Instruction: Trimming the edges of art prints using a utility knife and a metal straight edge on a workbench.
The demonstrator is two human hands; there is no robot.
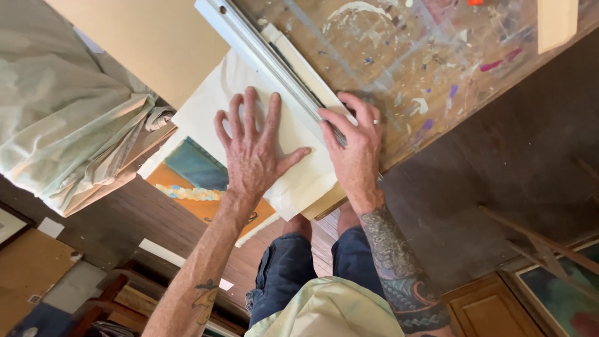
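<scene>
My left hand (253, 146) lies flat on a sheet of cream paper (293, 168), fingers spread wide and palm pressed down, so this grip pins the sheet rather than pinching anything. The paper sits at the edge of the worktop (424, 68), a wooden surface speckled with dried paint, and its near corner hangs a little past the edge above my knees.

My right hand (355, 146) rests just beside the left, on the near end of a long metal ruler (268, 59) that runs diagonally across the paper toward the far side. The fingers curl over the ruler's edge and press on it; something thin seems to sit under the fingertips against the metal, but I cannot tell what it is. A ring shows on one finger.

Under the cream sheet lies a flat board (321, 203), its edge peeking out at the corner. Beneath that, to the left, a painting (193, 181) in orange and blue sticks out. A large tan board (150, 37) covers the far left of the worktop, and a rumpled pale cloth (68, 118) hangs beside it.
</scene>
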